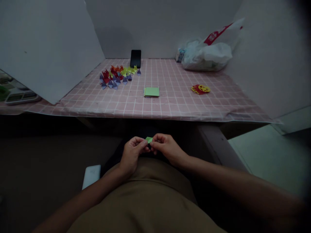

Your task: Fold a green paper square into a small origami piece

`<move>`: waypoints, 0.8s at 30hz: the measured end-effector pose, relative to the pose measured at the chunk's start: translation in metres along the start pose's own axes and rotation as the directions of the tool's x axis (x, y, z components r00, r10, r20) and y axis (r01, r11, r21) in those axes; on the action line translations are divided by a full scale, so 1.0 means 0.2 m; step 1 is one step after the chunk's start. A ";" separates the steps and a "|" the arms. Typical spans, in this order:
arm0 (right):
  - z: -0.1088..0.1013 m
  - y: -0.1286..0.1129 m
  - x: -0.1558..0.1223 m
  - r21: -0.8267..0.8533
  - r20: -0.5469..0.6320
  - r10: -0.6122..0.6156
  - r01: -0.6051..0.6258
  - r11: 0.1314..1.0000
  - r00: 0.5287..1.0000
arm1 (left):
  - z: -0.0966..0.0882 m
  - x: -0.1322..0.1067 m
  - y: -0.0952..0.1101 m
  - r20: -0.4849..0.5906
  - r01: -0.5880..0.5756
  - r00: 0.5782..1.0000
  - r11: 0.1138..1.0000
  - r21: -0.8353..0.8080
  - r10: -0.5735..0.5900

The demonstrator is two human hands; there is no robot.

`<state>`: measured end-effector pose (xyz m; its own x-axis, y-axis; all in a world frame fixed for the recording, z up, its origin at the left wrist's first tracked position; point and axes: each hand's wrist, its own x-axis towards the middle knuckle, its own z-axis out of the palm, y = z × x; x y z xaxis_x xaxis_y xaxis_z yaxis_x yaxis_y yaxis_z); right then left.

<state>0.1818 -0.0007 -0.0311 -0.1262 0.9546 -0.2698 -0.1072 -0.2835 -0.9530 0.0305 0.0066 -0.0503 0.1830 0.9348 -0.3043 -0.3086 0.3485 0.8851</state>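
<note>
"Looking down, where do you see the small green paper from the fingers?"

"Right between them, in front of the person's body and on this side of the near edge of the desk. The left hand pinches it from one side, the right hand from the other, thumbs brought in against forefingers."

"Which hand is nearer to it?"

"Neither, as far as I can judge. Both touch it, and the bit that shows sits in the narrow gap where the two sets of fingertips almost meet."

"And its long axis?"

"I can't tell. The fingers cover most of it; only a small angular patch shows, too little to say which way it runs or how it is creased."

"What lies straight ahead of that gap?"

"The stack of green sheets, flat on the desk, well apart from both hands and nearly in line with the held piece. Folded paper pieces in red, orange, yellow and purple cluster farther off on the left, near the black phone. Over on the right, a small heap of red and yellow loops lies by itself"
</note>
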 end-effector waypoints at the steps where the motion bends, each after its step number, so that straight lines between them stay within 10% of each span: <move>1: 0.00 0.00 0.00 0.001 -0.003 0.000 0.000 1.000 1.000 | 0.00 0.00 0.00 -0.006 0.000 1.000 1.000 0.009 0.000; 24: 0.01 0.01 0.00 0.049 0.070 0.054 -0.058 0.997 0.996 | 0.01 0.00 -0.01 -0.042 -0.038 0.998 0.991 0.126 0.043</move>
<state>0.1803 -0.0019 -0.0323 -0.2003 0.9292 -0.3106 -0.1482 -0.3421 -0.9279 0.0321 0.0067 -0.0509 0.1305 0.9511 -0.2800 -0.1954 0.3015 0.9332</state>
